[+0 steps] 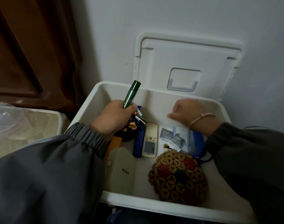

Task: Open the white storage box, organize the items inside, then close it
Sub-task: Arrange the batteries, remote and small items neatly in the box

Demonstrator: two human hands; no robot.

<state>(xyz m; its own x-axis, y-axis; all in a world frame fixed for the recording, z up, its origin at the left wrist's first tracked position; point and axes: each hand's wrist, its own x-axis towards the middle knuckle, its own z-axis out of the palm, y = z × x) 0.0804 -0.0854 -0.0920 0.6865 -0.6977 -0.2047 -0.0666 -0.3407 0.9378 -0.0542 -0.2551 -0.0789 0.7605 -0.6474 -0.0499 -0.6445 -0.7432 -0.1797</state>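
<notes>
The white storage box (96, 92) stands open, its lid (186, 60) leaning back against the wall. My left hand (112, 117) grips a green tube (131, 94) upright together with several batteries (140, 119) over the box's left side. My right hand (188, 110), blurred, hovers over the bare far floor of the box with curled fingers; whether it holds anything I cannot tell. Inside lie a white remote (150, 140), a dark blue case (138, 143), a beige device (121, 168), a beaded round mat (178, 177), small packets (172, 139) and a blue item (197, 141).
A cream bin (33, 126) with a plastic liner sits to the left of the box. A brown wooden door (25, 54) rises behind it. The grey wall (202, 18) backs the box. An orange object (113, 144) lies half hidden under my left sleeve.
</notes>
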